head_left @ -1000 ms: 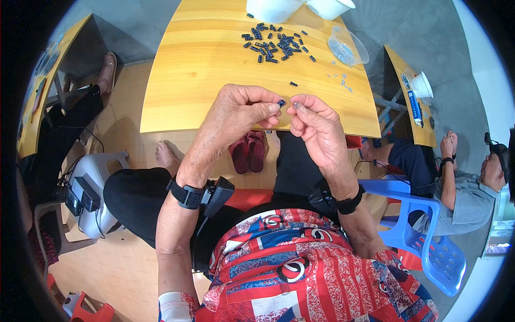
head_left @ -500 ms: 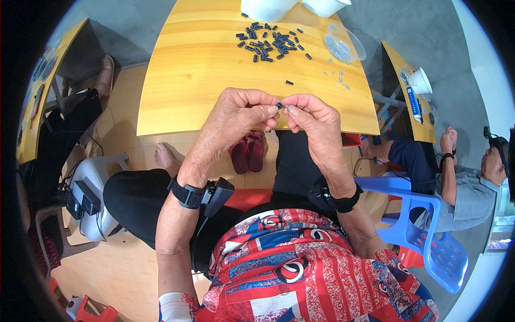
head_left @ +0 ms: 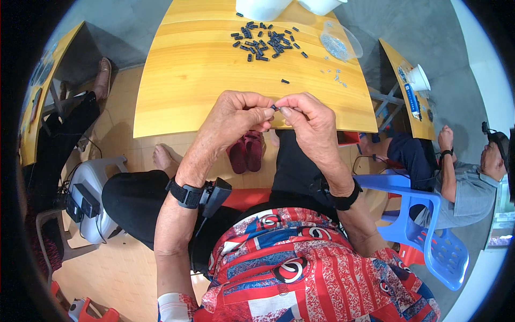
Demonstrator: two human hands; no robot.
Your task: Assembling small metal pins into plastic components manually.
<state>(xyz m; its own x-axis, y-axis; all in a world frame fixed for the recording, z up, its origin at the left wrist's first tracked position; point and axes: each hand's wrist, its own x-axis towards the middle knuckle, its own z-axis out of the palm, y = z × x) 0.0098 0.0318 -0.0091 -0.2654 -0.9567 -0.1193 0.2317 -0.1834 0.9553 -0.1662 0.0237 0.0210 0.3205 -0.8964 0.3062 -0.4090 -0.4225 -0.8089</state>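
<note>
Pinching a small, dark, stubby plastic piece (head_left: 274, 108) between thumb and forefinger, the bare left hand (head_left: 234, 114) meets the bare right hand (head_left: 313, 119) just above the near edge of a yellow, wood-grained tabletop (head_left: 188, 80); the right thumb and forefinger close in on the piece from the other side, though whether they grip its end or some tiny part between them I cannot tell; neither palm rests on any surface. The likeliest mishap, in my judgement, is a slip, since only fingertips bear the piece and it is so slight; an uneven push from either side could flick it loose, and with the hands so near the edge it could fall to the pale wooden floor (head_left: 126, 104).

Beyond the fingers lies one stray, short black plastic piece (head_left: 285, 81), apart from the loose pile of similar black pieces (head_left: 274, 44); to the right, tiny silver metal bits (head_left: 338, 78) are scattered below a clear, shallow plastic container (head_left: 356, 47) that holds many more; a trailing wrist could sweep the scattered ones about, or a knock tip the container, which stands near the tabletop's right side; at the far end stand two white, round-walled tubs (head_left: 263, 7).
</note>
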